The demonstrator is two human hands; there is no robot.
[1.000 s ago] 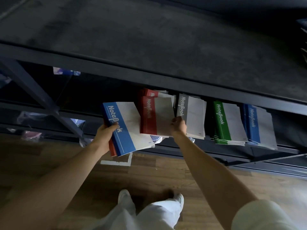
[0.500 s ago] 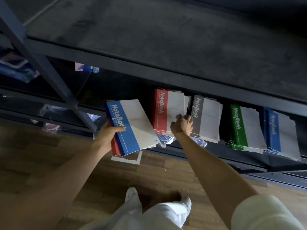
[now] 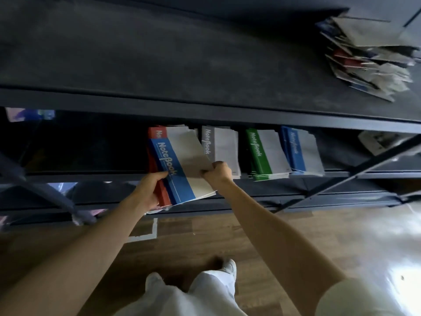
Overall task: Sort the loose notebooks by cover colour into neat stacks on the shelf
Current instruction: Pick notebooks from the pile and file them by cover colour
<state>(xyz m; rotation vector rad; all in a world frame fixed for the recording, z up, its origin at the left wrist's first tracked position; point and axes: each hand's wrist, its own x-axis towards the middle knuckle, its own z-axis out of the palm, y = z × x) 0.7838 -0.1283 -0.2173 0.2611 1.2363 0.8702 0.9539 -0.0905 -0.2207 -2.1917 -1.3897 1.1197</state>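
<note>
Held in left hand, fingers curled round spines: blue notebook over red notebook, tilted before red stack on shelf; right edge pinched by curled right hand; alongside to right: grey stack, green stack, blue stack.

We see through a single wide-angle camera on the head, facing forward and steeply down, close above the dark shelf, with the wooden floor nearest us.

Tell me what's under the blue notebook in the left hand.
A red notebook lies directly beneath the blue notebook, both gripped by the left hand; only its spine edge shows. Whether more lie below is covered.
</note>
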